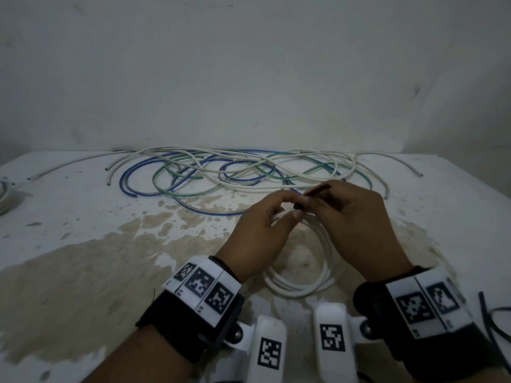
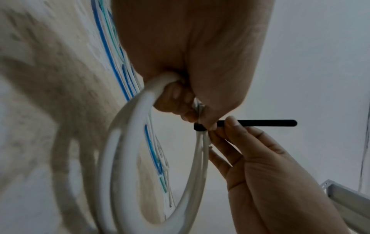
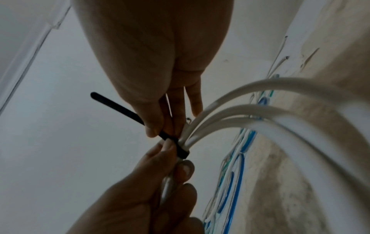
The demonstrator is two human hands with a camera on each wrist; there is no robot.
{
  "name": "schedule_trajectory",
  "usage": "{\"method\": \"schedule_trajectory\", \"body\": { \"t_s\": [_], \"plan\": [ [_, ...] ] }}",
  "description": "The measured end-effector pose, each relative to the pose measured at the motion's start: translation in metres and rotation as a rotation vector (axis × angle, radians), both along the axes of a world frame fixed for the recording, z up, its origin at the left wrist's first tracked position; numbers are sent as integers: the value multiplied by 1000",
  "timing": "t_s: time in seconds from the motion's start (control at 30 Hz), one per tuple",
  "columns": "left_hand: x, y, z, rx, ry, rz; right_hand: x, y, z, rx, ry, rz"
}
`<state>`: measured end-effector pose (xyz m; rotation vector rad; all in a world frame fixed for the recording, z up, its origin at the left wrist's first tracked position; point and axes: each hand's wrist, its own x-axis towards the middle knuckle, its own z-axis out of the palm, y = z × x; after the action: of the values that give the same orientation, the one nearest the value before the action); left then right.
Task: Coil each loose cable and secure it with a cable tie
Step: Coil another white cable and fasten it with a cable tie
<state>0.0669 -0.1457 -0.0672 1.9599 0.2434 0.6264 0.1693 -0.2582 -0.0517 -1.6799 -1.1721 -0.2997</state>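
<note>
A white cable coil [image 1: 309, 283] hangs from both hands just above the stained table, its lower loops near the surface. My left hand [image 1: 293, 204] grips the bunched strands at the coil's top, thumb pressed beside the head of a black cable tie [image 1: 318, 189]. The cable tie [image 2: 260, 123] is wrapped round the white cable coil [image 2: 128, 142], and its free tail sticks out sideways. My right hand [image 1: 312, 201] pinches that tail close to the head. In the right wrist view the right hand [image 3: 162, 131] holds the cable tie [image 3: 120, 107] next to the left hand [image 3: 176, 156].
A tangle of loose white, blue and green cables [image 1: 221, 172] lies across the back of the table [image 1: 110, 258], against the wall. Another white bundle [image 1: 7, 194] sits at the far left edge. Dark cable [image 1: 495, 319] shows at the right edge.
</note>
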Motion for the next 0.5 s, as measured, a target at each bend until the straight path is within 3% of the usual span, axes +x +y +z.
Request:
{"method": "schedule_trajectory", "body": {
  "t_s": [0.1, 0.2, 0.37, 0.5],
  "plan": [
    [2, -2, -1, 68, 2, 27, -3, -2, 5, 50, -43, -84],
    [3, -3, -1, 64, -36, 60, 0, -3, 9, -18, 91, -97],
    [3, 9, 6, -381, -169, 157, 6, 3, -9, -304, 334, -65],
    [2, 7, 12, -750, -323, 177, -9, 15, -17, -108, 363, -15]
  ]
}}
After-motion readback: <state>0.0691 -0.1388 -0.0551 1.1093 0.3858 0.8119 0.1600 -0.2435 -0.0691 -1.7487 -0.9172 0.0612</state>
